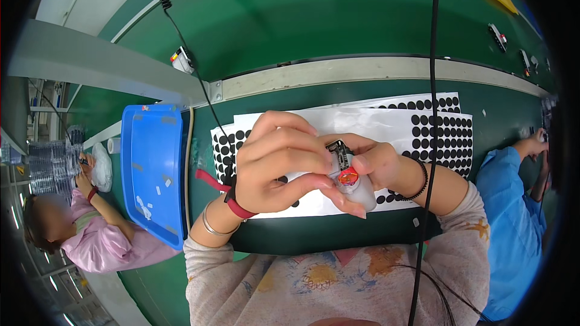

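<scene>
Both hands meet over the middle of the bench around a small white plastic toy-like piece (360, 195) with a black part on top and a red patch on its end. My right hand (382, 166) grips it from the right, the thumb pressed against its side. From the left, my left hand (281, 163) is closed with its fingertips on the same piece; the palm hides part of what they do. Beneath the hands lie white sheets (338, 122) with rows of black round dots (438, 136), partly covered by my hands and forearms.
A blue tray (151, 169) with small scraps in it stands on the left. Beyond a metal rail (332, 68) runs a green surface (338, 12) with similar small pieces (498, 37). Black cables (432, 84) hang in front. Co-workers sit at the left (109, 235) and right (510, 223).
</scene>
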### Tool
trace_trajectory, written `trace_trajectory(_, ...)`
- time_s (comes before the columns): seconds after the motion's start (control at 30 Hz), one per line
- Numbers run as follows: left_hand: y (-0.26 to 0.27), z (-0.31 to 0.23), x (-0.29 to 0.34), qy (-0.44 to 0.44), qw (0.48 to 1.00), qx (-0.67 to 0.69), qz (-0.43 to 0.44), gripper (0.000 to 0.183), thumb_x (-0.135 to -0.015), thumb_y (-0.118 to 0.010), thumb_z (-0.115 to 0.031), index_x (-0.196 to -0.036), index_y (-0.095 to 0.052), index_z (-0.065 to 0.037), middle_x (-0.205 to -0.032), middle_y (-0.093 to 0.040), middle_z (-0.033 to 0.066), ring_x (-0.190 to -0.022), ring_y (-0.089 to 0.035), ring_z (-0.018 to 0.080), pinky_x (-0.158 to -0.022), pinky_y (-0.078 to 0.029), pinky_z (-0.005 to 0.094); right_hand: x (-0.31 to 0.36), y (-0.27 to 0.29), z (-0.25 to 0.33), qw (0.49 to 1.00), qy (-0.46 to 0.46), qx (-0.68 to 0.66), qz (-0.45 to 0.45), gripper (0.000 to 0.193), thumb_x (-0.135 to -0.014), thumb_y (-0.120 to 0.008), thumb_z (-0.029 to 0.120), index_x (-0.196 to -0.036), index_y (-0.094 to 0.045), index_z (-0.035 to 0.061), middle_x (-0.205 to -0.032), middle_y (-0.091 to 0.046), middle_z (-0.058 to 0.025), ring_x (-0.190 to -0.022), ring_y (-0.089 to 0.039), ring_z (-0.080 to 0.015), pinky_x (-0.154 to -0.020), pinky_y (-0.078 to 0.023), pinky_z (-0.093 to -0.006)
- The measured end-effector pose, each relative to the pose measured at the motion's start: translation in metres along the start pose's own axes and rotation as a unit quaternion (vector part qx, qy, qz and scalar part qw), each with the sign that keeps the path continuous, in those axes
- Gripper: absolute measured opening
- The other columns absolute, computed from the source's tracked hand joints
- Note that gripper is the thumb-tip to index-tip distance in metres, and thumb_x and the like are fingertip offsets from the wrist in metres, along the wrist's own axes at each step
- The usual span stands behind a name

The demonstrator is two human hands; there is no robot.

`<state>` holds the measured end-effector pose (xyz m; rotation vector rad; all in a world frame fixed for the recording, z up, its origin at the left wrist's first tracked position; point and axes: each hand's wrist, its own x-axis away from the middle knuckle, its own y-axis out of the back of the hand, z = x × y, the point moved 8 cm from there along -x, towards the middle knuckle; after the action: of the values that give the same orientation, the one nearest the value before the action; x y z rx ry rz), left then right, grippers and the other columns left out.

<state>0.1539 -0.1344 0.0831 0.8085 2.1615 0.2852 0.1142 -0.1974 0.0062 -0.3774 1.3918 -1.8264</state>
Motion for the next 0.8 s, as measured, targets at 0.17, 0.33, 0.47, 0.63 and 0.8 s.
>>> trace_trajectory(0.17, -0.003, -0.002, 0.005, 0.016, 0.999, -0.029, 0.014, 0.021, -0.06, -0.075, -0.012, -0.078, -0.064, -0.009, -0.082, -0.064, 0.0015, -0.083, -0.057, 0.0223, -0.07, -0.042, 0.0307, 0.001, 0.001, -0.001, 1.0, 0.0, 0.008, -0.007, 0.036, -0.088, -0.048, 0.029, -0.107, -0.043, -0.0007, -0.074, -0.056, -0.0173, -0.046, -0.057, -0.0221, -0.047, -0.044, -0.0285)
trace_trajectory(0.33, -0.001, 0.01, 0.009, 0.046, 0.999, 0.008, -0.024, 0.023, -0.061, -0.075, -0.012, -0.08, -0.062, -0.008, -0.082, -0.064, 0.0026, -0.085, -0.057, 0.0243, -0.072, -0.042, 0.0326, -0.002, 0.001, 0.004, 1.0, 0.029, -0.002, -0.013, 0.039, -0.089, -0.048, 0.032, -0.108, -0.042, -0.0016, -0.076, -0.055, -0.0162, -0.045, -0.056, -0.0221, -0.043, -0.043, -0.0297)
trace_trajectory(0.47, 0.001, 0.004, 0.007, 0.028, 0.999, -0.009, -0.04, 0.025, -0.061, -0.076, -0.01, -0.082, -0.062, -0.008, -0.083, -0.064, 0.0038, -0.083, -0.056, 0.0257, -0.074, -0.043, 0.0338, -0.003, 0.0, 0.003, 1.0, 0.02, 0.0, 0.014, 0.04, -0.089, -0.048, 0.032, -0.11, -0.041, -0.0019, -0.075, -0.054, -0.0161, -0.045, -0.056, -0.0225, -0.04, -0.043, -0.0301)
trace_trajectory(0.63, -0.001, 0.004, 0.008, 0.041, 0.999, 0.019, -0.026, 0.024, -0.062, -0.075, -0.009, -0.081, -0.061, -0.007, -0.082, -0.063, 0.0048, -0.081, -0.056, 0.0254, -0.074, -0.043, 0.0336, -0.002, -0.002, 0.002, 1.0, 0.007, -0.001, 0.018, 0.04, -0.088, -0.05, 0.03, -0.112, -0.041, -0.0021, -0.075, -0.055, -0.0176, -0.047, -0.056, -0.024, -0.041, -0.044, -0.031)
trace_trajectory(0.8, -0.005, 0.012, 0.014, 0.077, 0.996, 0.017, -0.031, 0.035, -0.067, -0.072, -0.013, -0.096, -0.054, -0.003, -0.096, -0.059, 0.0139, -0.092, -0.054, 0.0298, -0.081, -0.041, 0.0378, -0.003, 0.01, 0.017, 0.994, 0.049, 0.078, -0.063, 0.038, -0.087, -0.053, 0.032, -0.102, -0.045, -0.0014, -0.076, -0.057, -0.0181, -0.05, -0.058, -0.0248, -0.04, -0.046, -0.0317)
